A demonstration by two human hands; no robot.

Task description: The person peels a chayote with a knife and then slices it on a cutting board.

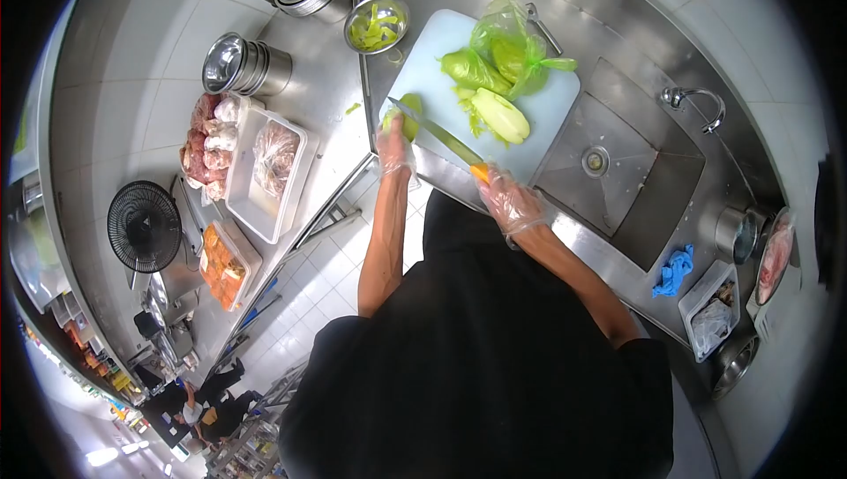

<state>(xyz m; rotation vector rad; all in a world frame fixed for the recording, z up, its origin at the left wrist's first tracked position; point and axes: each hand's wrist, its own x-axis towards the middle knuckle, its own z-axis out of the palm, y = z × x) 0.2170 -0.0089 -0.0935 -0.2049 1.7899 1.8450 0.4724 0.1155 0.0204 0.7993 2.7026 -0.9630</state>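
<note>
My left hand (394, 148), in a clear plastic glove, grips a green oblong vegetable (411, 110) at the left edge of the white cutting board (445, 33). Its exact kind cannot be made out. In my right hand (513, 204), also gloved, is the orange handle of a kitchen knife (445, 138). The blade points up and left, its tip at the vegetable. Right of the blade lies a pale, peeled oblong vegetable (501, 116) with green peelings beside it. Above that, a green plastic bag (505, 25) rests on the board with more green vegetables (472, 71).
A metal bowl (377, 25) of peelings stands left of the board. To the right are a sink (609, 170), faucet (697, 107) and blue cloth (674, 271). Farther left: stacked pots (247, 66), a white tub (269, 170) with bagged food, a black fan (145, 226).
</note>
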